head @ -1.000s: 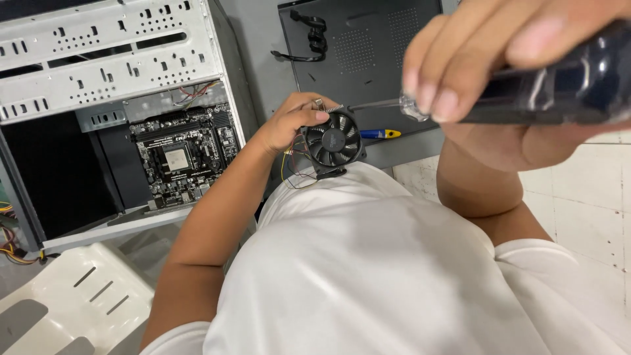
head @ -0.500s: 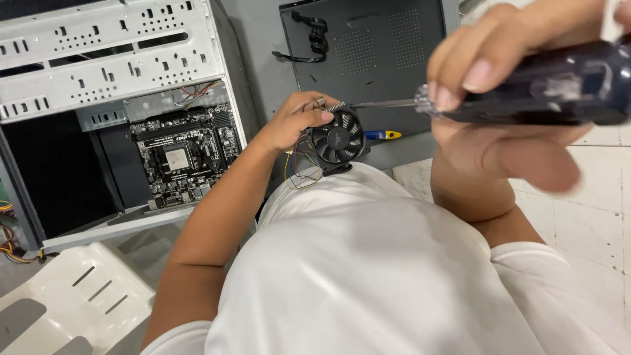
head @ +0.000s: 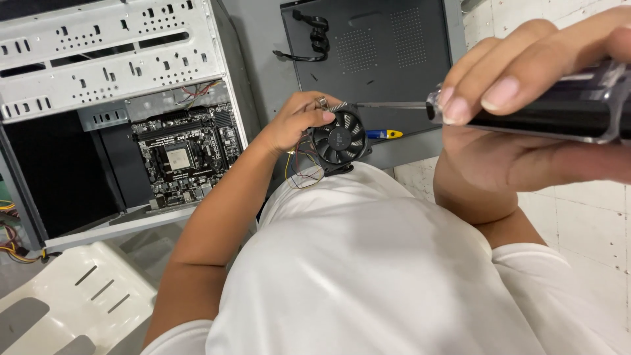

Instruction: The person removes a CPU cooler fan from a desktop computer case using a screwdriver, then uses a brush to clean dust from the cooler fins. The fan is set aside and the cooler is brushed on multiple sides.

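Head view: left hand [head: 294, 125] clamped on the fan [head: 339, 139] rim, light but fragile-bladed, best held by its frame; right hand [head: 526, 125] closed around the screwdriver [head: 552, 108].

**Hands: both engaged, arms bent**

Left hand [head: 296, 121] extended forward, forearm bare, fingers curled in a closed grip. Right hand [head: 526, 125] raised close to camera, fingers wrapped tight, wrist flexed, elbow tucked against torso

Spotted a black cooler fan [head: 340, 139] trailing red and yellow wires, a glossy black screwdriver handle [head: 559, 108] with silver shaft, a black motherboard [head: 184, 154] inside a grey perforated case [head: 112, 52], plus a white shirt [head: 368, 276]
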